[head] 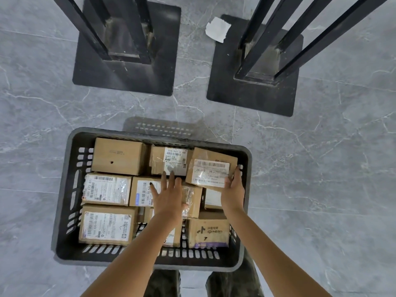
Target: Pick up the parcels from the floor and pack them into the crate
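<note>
Forearms reach down from the near edge into the crate (192,267).

Left hand (169,198): fingers straight and spread over the middle parcels (107,228). Touching or just above, cannot tell.

Right hand (233,189): grips a labelled parcel (211,168) by its right side, at the crate's far right corner. It sits tilted, propped on its neighbours, not seated flat.

Risks (judgement):
- Crate looks nearly full and no open slot shows under the tilted parcel. Released now, it may ride high or slide onto the plastic-wrapped packet (188,198) beside the left hand.
- Pressing it down could crush cardboard corners.
- The one-sided grip could let it twist out.

Surface: smooth grey marbled tile floor (321,179), with the crate directly on it. Two black metal stands (128,80) on square base plates stand beyond the crate's far edge. A white paper scrap (217,28) lies between them.
</note>
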`<action>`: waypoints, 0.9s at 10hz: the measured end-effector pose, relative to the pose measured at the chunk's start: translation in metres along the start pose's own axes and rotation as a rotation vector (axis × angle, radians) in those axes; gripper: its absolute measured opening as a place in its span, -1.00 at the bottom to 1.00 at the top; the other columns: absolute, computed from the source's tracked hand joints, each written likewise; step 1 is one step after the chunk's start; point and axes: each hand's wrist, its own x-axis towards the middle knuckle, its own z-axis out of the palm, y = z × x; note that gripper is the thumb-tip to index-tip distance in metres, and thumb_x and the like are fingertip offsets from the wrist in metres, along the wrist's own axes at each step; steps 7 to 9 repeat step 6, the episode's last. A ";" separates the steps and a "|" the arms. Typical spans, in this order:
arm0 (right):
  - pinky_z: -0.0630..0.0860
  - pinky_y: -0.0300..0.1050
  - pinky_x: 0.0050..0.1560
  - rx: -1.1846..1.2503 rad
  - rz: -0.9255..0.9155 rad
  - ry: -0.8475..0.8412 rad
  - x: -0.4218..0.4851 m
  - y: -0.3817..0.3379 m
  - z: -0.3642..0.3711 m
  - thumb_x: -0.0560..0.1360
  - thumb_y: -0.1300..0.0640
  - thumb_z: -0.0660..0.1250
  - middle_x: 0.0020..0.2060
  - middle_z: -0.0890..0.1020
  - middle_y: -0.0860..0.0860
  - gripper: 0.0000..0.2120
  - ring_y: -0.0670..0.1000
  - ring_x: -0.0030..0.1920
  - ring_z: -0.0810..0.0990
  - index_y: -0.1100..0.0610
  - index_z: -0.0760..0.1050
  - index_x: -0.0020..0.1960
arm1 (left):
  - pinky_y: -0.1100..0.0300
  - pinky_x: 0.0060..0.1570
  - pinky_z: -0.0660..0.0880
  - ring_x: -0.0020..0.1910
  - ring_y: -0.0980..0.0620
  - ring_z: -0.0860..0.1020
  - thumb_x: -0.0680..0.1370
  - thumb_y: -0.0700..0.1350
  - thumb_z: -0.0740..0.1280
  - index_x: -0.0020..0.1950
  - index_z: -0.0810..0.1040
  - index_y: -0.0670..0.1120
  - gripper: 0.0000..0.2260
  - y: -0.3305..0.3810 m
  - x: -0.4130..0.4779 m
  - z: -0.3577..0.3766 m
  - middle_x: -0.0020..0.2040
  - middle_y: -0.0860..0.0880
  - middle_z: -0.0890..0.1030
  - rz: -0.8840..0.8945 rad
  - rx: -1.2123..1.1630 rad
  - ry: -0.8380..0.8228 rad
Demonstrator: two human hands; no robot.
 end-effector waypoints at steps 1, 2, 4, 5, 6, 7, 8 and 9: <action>0.52 -0.09 0.14 -0.103 0.072 0.021 0.018 0.000 0.006 0.60 0.36 0.05 0.23 0.53 0.11 -0.49 0.07 0.17 0.54 0.13 0.11 0.53 | -0.19 0.48 -0.09 0.54 -0.01 -0.16 0.54 -0.08 0.31 0.54 -0.18 -0.01 -0.23 0.008 0.002 -0.004 0.57 -0.01 -0.14 0.105 -0.178 -0.013; 0.56 0.04 0.14 -0.196 0.064 -0.005 0.028 -0.003 0.003 0.61 0.30 0.10 0.29 0.48 0.18 -0.46 0.14 0.18 0.54 0.17 0.02 0.54 | -0.09 0.48 -0.11 0.53 0.02 0.04 0.55 -0.20 0.26 0.55 -0.08 -0.02 -0.31 0.025 0.003 -0.009 0.54 -0.02 0.14 0.146 -0.332 -0.027; 0.39 -0.01 0.36 -0.660 -0.164 -0.143 -0.004 0.010 -0.005 0.57 0.24 0.20 0.53 -0.09 0.21 -0.25 0.18 0.51 0.11 0.25 -0.25 0.54 | -0.14 0.49 -0.10 0.50 -0.05 0.12 0.51 -0.27 0.21 0.52 0.06 -0.01 -0.37 0.034 0.008 -0.014 0.48 -0.07 0.26 0.025 -0.383 -0.065; 0.18 -0.03 0.50 -0.867 -0.190 -0.195 -0.018 0.015 -0.010 0.58 0.18 0.17 0.52 -0.30 0.17 -0.30 0.17 0.55 -0.15 0.22 -0.18 0.55 | -0.15 0.47 -0.09 0.53 -0.03 0.02 0.54 -0.23 0.18 0.52 0.07 -0.03 -0.42 0.037 0.003 -0.014 0.52 -0.04 0.18 0.133 -0.239 -0.087; 0.01 -0.02 0.51 -0.846 -0.156 -0.234 -0.034 0.011 -0.014 0.60 0.15 0.16 0.53 -0.24 0.16 -0.37 0.17 0.55 -0.18 0.18 -0.07 0.56 | -0.15 0.49 -0.05 0.54 -0.06 -0.03 0.57 -0.19 0.18 0.55 -0.05 -0.09 -0.39 0.038 0.000 -0.017 0.55 -0.05 0.08 0.123 -0.159 -0.059; 0.01 -0.02 0.51 -0.846 -0.156 -0.234 -0.034 0.011 -0.014 0.60 0.15 0.16 0.53 -0.24 0.16 -0.37 0.17 0.55 -0.18 0.18 -0.07 0.56 | -0.15 0.49 -0.05 0.54 -0.06 -0.03 0.57 -0.19 0.18 0.55 -0.05 -0.09 -0.39 0.038 0.000 -0.017 0.55 -0.05 0.08 0.123 -0.159 -0.059; 0.01 -0.02 0.51 -0.846 -0.156 -0.234 -0.034 0.011 -0.014 0.60 0.15 0.16 0.53 -0.24 0.16 -0.37 0.17 0.55 -0.18 0.18 -0.07 0.56 | -0.15 0.49 -0.05 0.54 -0.06 -0.03 0.57 -0.19 0.18 0.55 -0.05 -0.09 -0.39 0.038 0.000 -0.017 0.55 -0.05 0.08 0.123 -0.159 -0.059; 0.01 -0.02 0.51 -0.846 -0.156 -0.234 -0.034 0.011 -0.014 0.60 0.15 0.16 0.53 -0.24 0.16 -0.37 0.17 0.55 -0.18 0.18 -0.07 0.56 | -0.15 0.49 -0.05 0.54 -0.06 -0.03 0.57 -0.19 0.18 0.55 -0.05 -0.09 -0.39 0.038 0.000 -0.017 0.55 -0.05 0.08 0.123 -0.159 -0.059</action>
